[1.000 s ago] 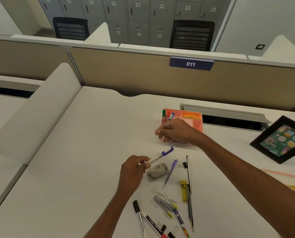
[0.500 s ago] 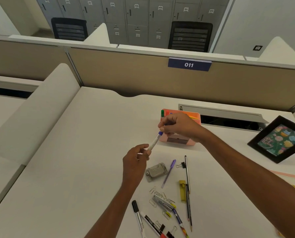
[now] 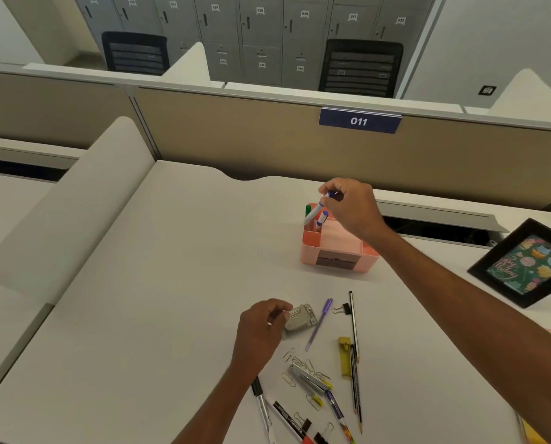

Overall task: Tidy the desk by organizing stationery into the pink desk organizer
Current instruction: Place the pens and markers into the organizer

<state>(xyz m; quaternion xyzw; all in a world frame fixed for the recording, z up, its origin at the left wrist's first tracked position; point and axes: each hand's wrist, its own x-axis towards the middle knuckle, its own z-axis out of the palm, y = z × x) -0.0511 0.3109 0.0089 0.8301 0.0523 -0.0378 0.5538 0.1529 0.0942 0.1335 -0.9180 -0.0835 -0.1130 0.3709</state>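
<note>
You see everything through one wide-angle head camera, looking forward and steeply down onto the white desk (image 3: 139, 315) from above its near edge. The beige partition (image 3: 235, 139) and grey lockers (image 3: 258, 30) fill the top of your view, bent by the lens, while your own forearms enter from the bottom, close to the camera.

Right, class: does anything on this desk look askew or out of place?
Yes: the black picture frame lies flat and skewed at the desk's right edge, and paper clips are strewn loose among the pens. Nothing looks damaged.
</note>
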